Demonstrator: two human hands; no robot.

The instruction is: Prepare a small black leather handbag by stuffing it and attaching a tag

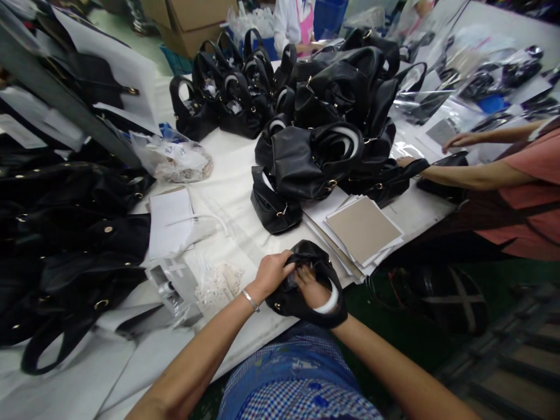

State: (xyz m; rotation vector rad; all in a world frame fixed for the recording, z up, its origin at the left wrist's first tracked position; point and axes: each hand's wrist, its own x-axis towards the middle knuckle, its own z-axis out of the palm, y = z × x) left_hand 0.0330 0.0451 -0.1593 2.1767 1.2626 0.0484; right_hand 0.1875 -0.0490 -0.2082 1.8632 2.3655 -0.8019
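A small black handbag (326, 268) is held at the front edge of the white table, its mouth facing up. My left hand (273, 271) is closed on the left side of its rim, thumb toward the opening. My right hand (311, 287) reaches through the handle into the mouth, its fingers stretched out and partly hidden inside. The handle, wrapped in white (329, 300), passes around my right wrist. Whatever lies deeper in the bag is hidden.
Black handbags (301, 154) are heaped beyond, with more at left (65, 256). Cardboard sheets (363, 227) lie right, small tags (221, 286) left, and a plastic bag (175, 157) farther back. A co-worker's arms (476, 175) work at right; another person (291, 26) stands across.
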